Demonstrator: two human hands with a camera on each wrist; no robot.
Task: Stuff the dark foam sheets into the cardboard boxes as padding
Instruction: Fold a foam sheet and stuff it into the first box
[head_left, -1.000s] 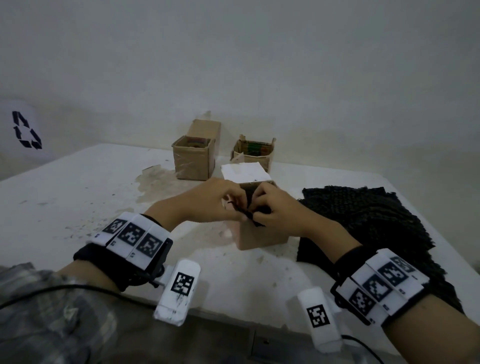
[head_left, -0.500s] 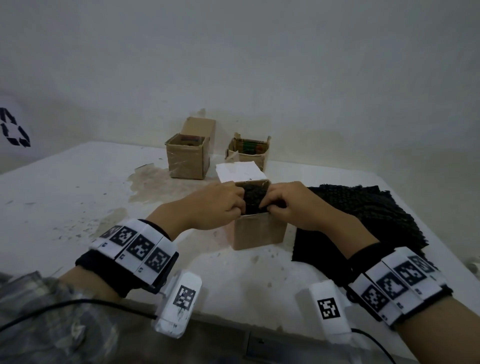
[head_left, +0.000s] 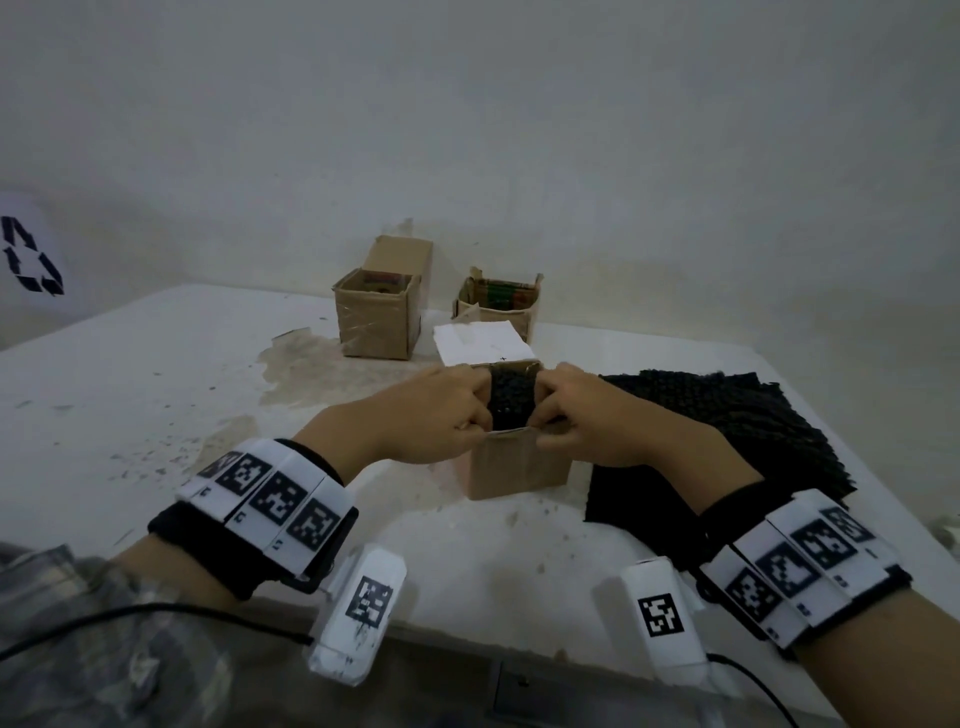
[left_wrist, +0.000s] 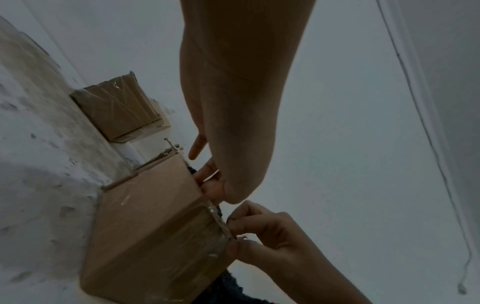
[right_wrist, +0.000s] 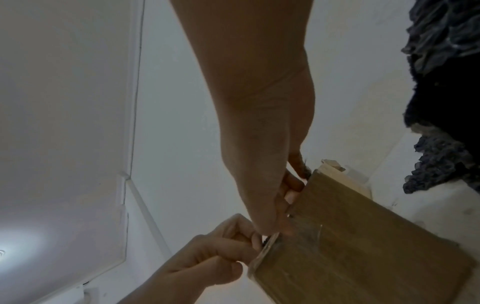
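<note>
A small cardboard box (head_left: 519, 467) stands open at mid-table, with a dark foam sheet (head_left: 511, 397) filling its mouth. My left hand (head_left: 447, 410) is at the box's left side and my right hand (head_left: 571, 415) at its right. Each hand curls its fingers over the rim onto the foam's edge, thumb against the near wall. The left wrist view shows the left hand (left_wrist: 207, 179) reaching into the box (left_wrist: 150, 216). In the right wrist view the right hand (right_wrist: 288, 197) meets the box (right_wrist: 363, 246) at its rim. The box's inside is hidden.
A stack of dark foam sheets (head_left: 737, 431) lies right of the box, under my right forearm. Two open cardboard boxes (head_left: 376, 317) (head_left: 498, 306) with coloured contents stand at the back by the wall. A white flap (head_left: 480, 343) sticks up behind the near box. The table's front edge (head_left: 467, 639) is close.
The foam was bunched between both hands above the box. It now sits lower in the box mouth, and the hands have spread apart to its two sides.
</note>
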